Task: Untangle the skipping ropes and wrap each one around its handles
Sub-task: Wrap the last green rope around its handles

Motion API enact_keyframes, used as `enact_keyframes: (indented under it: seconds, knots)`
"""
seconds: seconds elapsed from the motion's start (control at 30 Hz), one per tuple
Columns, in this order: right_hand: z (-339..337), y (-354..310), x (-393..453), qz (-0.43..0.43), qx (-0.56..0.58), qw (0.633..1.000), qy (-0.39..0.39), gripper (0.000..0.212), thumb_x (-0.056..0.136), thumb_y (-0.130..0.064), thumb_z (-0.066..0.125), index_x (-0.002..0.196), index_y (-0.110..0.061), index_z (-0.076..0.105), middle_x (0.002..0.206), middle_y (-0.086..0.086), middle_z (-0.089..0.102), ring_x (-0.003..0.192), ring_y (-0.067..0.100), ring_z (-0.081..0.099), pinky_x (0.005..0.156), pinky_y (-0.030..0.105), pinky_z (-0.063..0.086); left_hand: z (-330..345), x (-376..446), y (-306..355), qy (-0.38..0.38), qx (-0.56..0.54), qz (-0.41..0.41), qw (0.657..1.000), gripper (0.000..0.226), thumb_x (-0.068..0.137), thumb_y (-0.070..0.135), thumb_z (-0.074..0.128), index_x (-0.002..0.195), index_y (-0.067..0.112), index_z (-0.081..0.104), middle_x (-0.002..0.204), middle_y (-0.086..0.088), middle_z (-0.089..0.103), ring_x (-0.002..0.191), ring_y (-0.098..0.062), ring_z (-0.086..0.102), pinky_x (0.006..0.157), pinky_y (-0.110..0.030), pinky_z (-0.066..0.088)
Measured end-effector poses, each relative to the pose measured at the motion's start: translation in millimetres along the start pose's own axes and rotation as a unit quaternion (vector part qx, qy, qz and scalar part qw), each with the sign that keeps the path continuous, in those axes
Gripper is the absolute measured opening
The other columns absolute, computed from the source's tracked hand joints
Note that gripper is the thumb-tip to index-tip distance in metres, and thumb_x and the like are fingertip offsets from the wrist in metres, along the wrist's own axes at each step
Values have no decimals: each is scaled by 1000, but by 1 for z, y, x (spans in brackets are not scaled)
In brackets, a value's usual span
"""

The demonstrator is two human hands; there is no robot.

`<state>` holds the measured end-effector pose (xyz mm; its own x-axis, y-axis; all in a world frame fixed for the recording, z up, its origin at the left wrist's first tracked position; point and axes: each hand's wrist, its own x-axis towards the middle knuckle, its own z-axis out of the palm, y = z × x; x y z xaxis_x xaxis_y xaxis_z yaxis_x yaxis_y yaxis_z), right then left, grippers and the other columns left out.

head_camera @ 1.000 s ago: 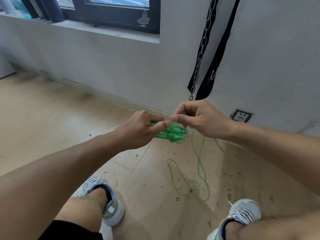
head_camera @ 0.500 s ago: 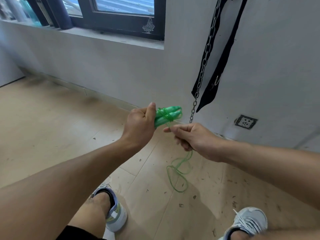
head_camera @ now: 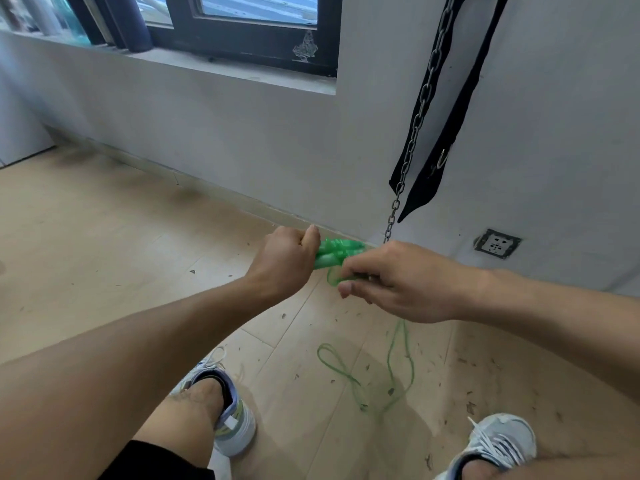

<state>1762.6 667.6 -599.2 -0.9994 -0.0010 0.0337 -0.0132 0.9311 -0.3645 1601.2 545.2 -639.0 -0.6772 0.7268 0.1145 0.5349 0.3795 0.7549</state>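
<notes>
While gripped, glossy green handles (head_camera: 337,254), thin cord (head_camera: 398,358)

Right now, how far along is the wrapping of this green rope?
Partly done. A few turns already sit around the green handles, which the left hand grips together. The right hand is guiding the rope around them. A long slack length lies looped on the floor, not yet wound.
</notes>
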Motion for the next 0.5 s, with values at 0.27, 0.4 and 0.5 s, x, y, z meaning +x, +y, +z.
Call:
enact_keyframes:
  seconds: [0.27,0.4,0.5]
  knots:
    - [-16,8,2,54,126,977,164,25,100,-39,59,85,-21,69,63,7,63,47,8,44,48,22,34,-7,-2,14,15,33,73,997,59,103,31,40,46,16,42,42,6,39,40,-10,35,43,-26,26]
    - [-19,17,5,86,263,947,165,24,91,-36,71,82,-14,70,62,4,58,57,9,48,55,21,40,-9,-7,18,-51,29,148,987,58,104,31,42,50,10,41,44,5,37,41,-12,32,44,-25,25]
    - [-15,27,6,128,376,907,142,32,82,-37,76,83,-6,69,62,-1,46,55,10,37,52,22,32,-9,-12,23,-70,5,180,981,59,105,30,43,52,5,43,47,-3,37,42,-15,32,42,-23,24]
